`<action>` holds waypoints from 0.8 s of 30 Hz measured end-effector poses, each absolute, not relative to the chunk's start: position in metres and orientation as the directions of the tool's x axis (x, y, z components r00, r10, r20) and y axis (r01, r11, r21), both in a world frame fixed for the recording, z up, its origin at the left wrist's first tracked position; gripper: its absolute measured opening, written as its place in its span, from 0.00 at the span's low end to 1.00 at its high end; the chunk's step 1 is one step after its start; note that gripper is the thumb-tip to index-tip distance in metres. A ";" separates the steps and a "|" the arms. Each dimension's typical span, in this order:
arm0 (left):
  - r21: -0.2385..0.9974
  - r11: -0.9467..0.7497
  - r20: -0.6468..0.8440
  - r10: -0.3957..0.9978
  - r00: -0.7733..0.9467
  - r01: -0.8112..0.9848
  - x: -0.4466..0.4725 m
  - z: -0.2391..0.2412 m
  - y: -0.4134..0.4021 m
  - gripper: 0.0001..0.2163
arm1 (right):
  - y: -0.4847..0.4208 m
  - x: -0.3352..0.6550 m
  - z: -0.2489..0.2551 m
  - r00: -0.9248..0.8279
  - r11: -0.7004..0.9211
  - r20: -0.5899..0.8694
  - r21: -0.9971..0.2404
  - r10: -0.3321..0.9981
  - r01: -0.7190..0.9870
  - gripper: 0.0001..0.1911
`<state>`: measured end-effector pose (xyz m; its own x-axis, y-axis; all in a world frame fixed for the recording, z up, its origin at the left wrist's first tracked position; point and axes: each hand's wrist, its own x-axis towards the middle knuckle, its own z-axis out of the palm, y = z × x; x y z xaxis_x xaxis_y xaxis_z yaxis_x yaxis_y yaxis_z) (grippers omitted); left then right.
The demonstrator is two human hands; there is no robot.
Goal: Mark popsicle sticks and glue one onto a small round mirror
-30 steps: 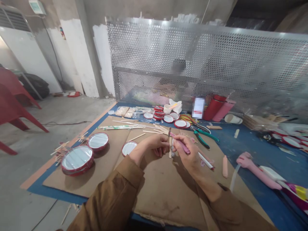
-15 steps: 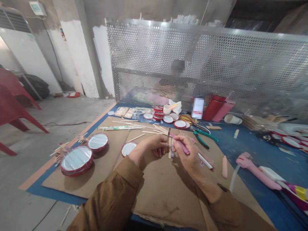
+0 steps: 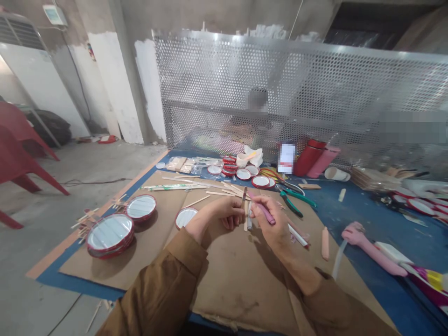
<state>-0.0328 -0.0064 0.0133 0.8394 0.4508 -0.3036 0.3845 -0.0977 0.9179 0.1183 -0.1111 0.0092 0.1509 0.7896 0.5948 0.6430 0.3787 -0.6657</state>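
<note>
My left hand (image 3: 224,213) is closed around a flat wooden stick (image 3: 244,207) that stands nearly upright over the brown cardboard sheet (image 3: 241,275). My right hand (image 3: 271,223) is closed on a pink pen-like tool (image 3: 263,210), its tip pointing at the stick's upper end. The two hands almost touch. A small round red-rimmed mirror (image 3: 185,217) lies on the cardboard just left of my left wrist. Both forearms wear brown sleeves.
Two larger red-rimmed mirrors (image 3: 111,232) lie at the left edge, several small ones (image 3: 244,173) at the back. Loose wooden sticks (image 3: 196,185), green-handled pliers (image 3: 294,198), a pink glue gun (image 3: 371,247) and red and pink flasks (image 3: 315,156) surround the cardboard. A perforated metal screen (image 3: 297,98) stands behind.
Almost nothing: my hands keep their grip on the stick and the pink tool, and the view has shifted slightly.
</note>
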 end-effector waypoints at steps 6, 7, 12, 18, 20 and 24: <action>0.926 -0.078 -0.299 0.447 0.843 0.370 -0.033 0.012 -0.006 0.09 | -0.111 0.118 0.009 0.157 0.367 0.578 -0.682 0.801 0.632 0.12; 0.925 -0.078 -0.301 0.447 0.843 0.372 -0.033 0.012 -0.006 0.09 | -0.111 0.118 0.009 0.160 0.368 0.579 -0.682 0.799 0.632 0.12; 0.920 -0.090 -0.304 0.450 0.840 0.381 -0.034 0.013 -0.006 0.08 | -0.110 0.118 0.010 0.166 0.380 0.591 -0.684 0.790 0.623 0.12; 0.915 -0.097 -0.308 0.458 0.834 0.392 -0.034 0.017 -0.009 0.07 | -0.113 0.117 0.012 0.153 0.386 0.608 -0.658 0.779 0.647 0.10; 0.920 -0.100 -0.296 0.458 0.838 0.379 -0.034 0.016 -0.009 0.07 | -0.113 0.117 0.012 0.137 0.381 0.604 -0.645 0.785 0.663 0.10; 0.927 -0.097 -0.283 0.456 0.844 0.363 -0.034 0.013 -0.007 0.07 | -0.113 0.117 0.011 0.117 0.378 0.590 -0.644 0.799 0.665 0.10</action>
<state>-0.0343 -0.0073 0.0135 0.8437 0.4562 -0.2830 0.3632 -0.0968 0.9267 0.1171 -0.1130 0.0112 0.1168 0.7992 0.5896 0.6654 0.3777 -0.6439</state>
